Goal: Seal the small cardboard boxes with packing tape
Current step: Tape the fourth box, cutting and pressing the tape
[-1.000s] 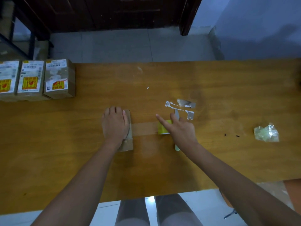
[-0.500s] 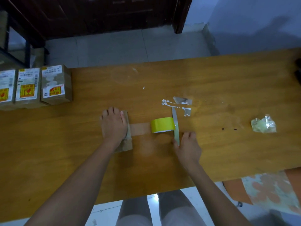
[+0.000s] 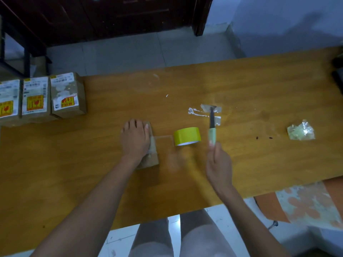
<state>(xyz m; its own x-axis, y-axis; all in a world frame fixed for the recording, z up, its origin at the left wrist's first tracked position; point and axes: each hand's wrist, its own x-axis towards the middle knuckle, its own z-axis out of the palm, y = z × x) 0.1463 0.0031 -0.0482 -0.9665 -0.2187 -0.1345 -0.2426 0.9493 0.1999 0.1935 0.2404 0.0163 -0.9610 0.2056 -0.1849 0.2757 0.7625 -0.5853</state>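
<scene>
The person's left hand (image 3: 135, 139) is pressing flat, fingers spread, on a small cardboard box (image 3: 150, 156) that is lying around the middle of the wooden table (image 3: 241, 86), a little toward its near edge. A strip of clear tape (image 3: 163, 140) is stretching from the box's top to the yellow tape roll (image 3: 187, 136), which is standing on edge just beside the box on its right. The right hand (image 3: 219, 164) is gripping the pale green handle of a knife (image 3: 212, 127), its dark blade pointing toward the far edge over some torn tape scraps (image 3: 196, 111). Three labelled boxes (image 3: 39, 98) are sitting in a row at the far left corner, and a crumpled plastic wad (image 3: 300, 131) is lying toward the right edge.
</scene>
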